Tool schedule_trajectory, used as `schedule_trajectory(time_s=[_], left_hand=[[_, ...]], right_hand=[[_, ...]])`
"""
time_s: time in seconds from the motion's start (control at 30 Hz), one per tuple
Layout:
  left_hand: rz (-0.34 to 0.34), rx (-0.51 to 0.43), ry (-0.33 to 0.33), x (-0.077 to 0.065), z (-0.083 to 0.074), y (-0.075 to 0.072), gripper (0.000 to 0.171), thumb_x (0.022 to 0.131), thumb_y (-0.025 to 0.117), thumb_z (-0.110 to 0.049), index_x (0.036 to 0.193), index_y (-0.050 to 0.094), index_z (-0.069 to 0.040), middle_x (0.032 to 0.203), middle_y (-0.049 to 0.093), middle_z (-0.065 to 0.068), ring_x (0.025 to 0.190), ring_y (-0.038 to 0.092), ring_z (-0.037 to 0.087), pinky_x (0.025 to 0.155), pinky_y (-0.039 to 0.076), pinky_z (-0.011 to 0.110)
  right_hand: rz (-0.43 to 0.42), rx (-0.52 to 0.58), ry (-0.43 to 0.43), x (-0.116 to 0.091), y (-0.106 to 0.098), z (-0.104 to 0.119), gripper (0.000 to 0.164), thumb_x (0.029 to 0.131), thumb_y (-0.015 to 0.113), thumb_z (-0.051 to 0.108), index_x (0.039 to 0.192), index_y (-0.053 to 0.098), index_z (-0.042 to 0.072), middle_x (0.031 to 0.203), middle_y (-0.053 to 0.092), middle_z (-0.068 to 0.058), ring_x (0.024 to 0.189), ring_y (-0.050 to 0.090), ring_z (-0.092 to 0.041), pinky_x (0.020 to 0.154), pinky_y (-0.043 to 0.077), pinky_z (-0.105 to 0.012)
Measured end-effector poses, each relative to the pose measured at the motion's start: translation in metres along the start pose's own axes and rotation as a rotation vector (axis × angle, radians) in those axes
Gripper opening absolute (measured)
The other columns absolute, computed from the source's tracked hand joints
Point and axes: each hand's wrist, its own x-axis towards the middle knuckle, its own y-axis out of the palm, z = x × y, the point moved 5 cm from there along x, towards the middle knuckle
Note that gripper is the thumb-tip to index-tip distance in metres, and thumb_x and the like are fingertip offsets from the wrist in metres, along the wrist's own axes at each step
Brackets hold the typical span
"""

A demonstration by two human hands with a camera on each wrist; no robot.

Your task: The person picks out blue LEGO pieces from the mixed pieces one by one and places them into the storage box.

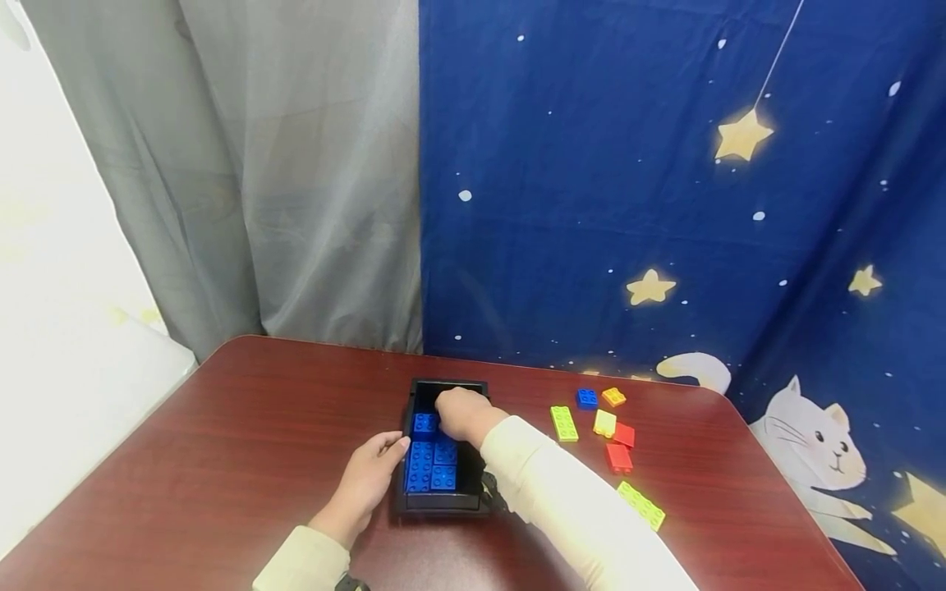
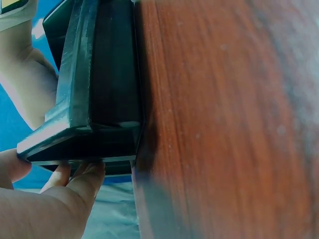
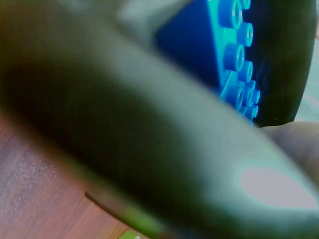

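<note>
A black box stands on the table with several blue studded building bricks lying in its left and near part. My left hand grips the box's left side wall. In the left wrist view its thumb is at the rim and its fingers lie against the outer face. Coming over the right wall, my right hand reaches down into the far half, beside a blue brick. Its fingertips are hidden, so I cannot tell what they hold. Blue bricks show close by in the right wrist view.
Right of the box lie loose bricks: a blue one, an orange one, a yellow one, two red ones and two lime-green ones. Curtains hang behind the table's far edge.
</note>
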Motion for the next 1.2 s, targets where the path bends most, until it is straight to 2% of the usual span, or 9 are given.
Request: schedule_trajectory(time_s=[0.1,0.2,0.27,0.33,0.57,0.83,1.0,1.2], left_hand=[[0.003,-0.005,-0.010,0.000,0.001,0.000,0.046,0.101,0.048,-0.025,0.134,0.048,0.008,0.137,0.049,0.029,0.130,0.042,0.046,0.105,0.037,0.058],[0.005,-0.007,-0.017,-0.001,0.002,-0.001,0.047,0.101,0.048,-0.025,0.134,0.048,0.008,0.137,0.049,0.029,0.130,0.042,0.046,0.105,0.037,0.058],[0.007,-0.003,-0.019,-0.001,0.003,-0.001,0.048,0.101,0.048,-0.027,0.134,0.048,0.008,0.137,0.049,0.029,0.129,0.043,0.046,0.104,0.037,0.058],[0.006,0.002,-0.021,-0.001,0.004,-0.001,0.048,0.102,0.047,-0.028,0.134,0.048,0.008,0.136,0.050,0.029,0.128,0.044,0.046,0.103,0.038,0.058],[-0.003,-0.004,-0.027,-0.002,0.005,-0.003,0.048,0.102,0.046,-0.028,0.134,0.047,0.008,0.135,0.051,0.029,0.127,0.044,0.046,0.103,0.038,0.058],[0.009,-0.004,-0.027,-0.002,0.004,-0.002,0.048,0.103,0.045,-0.027,0.135,0.046,0.009,0.136,0.050,0.030,0.130,0.041,0.046,0.105,0.036,0.058],[0.008,0.001,-0.023,-0.002,0.002,-0.001,0.048,0.103,0.045,-0.027,0.135,0.046,0.009,0.136,0.049,0.030,0.129,0.042,0.047,0.105,0.036,0.058],[0.012,0.002,-0.024,-0.002,0.000,0.000,0.048,0.103,0.045,-0.027,0.135,0.046,0.009,0.136,0.049,0.030,0.129,0.042,0.047,0.105,0.037,0.058]], right_hand=[[-0.014,0.000,-0.021,-0.002,-0.002,0.001,0.014,0.091,0.065,0.020,0.101,0.072,0.012,0.096,0.071,-0.003,0.073,0.060,-0.014,0.076,0.056,-0.032],[-0.033,0.003,-0.047,-0.005,-0.004,0.001,0.025,0.092,0.065,0.022,0.114,0.071,0.012,0.111,0.071,-0.003,0.093,0.066,-0.015,0.086,0.055,-0.035],[-0.053,0.009,-0.066,-0.007,-0.006,0.000,0.031,0.092,0.065,0.023,0.121,0.068,0.013,0.118,0.068,-0.003,0.106,0.065,-0.017,0.091,0.053,-0.036],[-0.077,0.021,-0.085,-0.010,-0.009,-0.002,0.033,0.092,0.065,0.024,0.123,0.067,0.013,0.121,0.067,-0.002,0.112,0.063,-0.018,0.093,0.052,-0.036],[-0.195,0.052,-0.133,-0.024,-0.024,-0.011,0.032,0.091,0.065,0.026,0.121,0.068,0.015,0.118,0.068,-0.002,0.111,0.063,-0.018,0.094,0.052,-0.034],[-0.399,0.100,-0.205,-0.045,-0.037,-0.027,0.031,0.091,0.066,0.019,0.121,0.067,0.013,0.122,0.065,-0.003,0.113,0.061,-0.018,0.096,0.050,-0.035],[-0.522,0.128,-0.200,-0.057,-0.044,-0.044,0.033,0.089,0.068,0.015,0.122,0.066,0.011,0.125,0.063,-0.007,0.117,0.058,-0.023,0.097,0.050,-0.037],[-0.617,0.147,-0.145,-0.067,-0.045,-0.077,0.038,0.085,0.071,0.012,0.123,0.065,0.010,0.131,0.058,-0.011,0.122,0.054,-0.028,0.098,0.049,-0.042]])
